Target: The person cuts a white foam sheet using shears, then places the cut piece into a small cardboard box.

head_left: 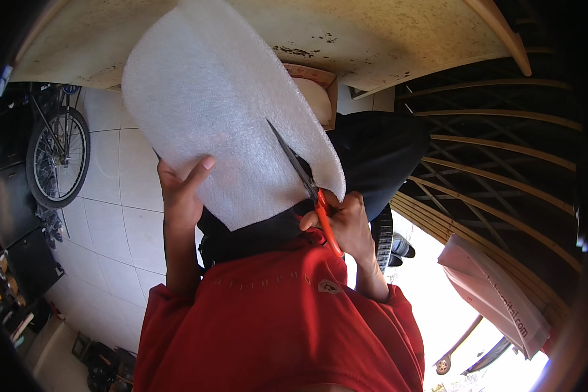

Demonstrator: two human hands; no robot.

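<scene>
A large whitish sheet of bubble wrap (209,111) spreads in front of me, its far end reaching up over the table. My left hand (183,186) pinches its left edge, thumb on top and the other fingers underneath. In my right hand (347,219) is a pair of scissors (323,219) with orange handles. One dark blade lies over the sheet, pointing up and to the left; the other blade is mostly hidden. A slit opens in the wrap beside the blades, and a narrow strip on the right hangs over my right fingers.
A worn, stained table (385,39) spans the far side, with an open cardboard box (330,98) below its edge. Slatted folding bars (496,140) run along the right, near a pale printed bag (493,294). A bicycle wheel (57,157) stands left on the tiled floor (104,163).
</scene>
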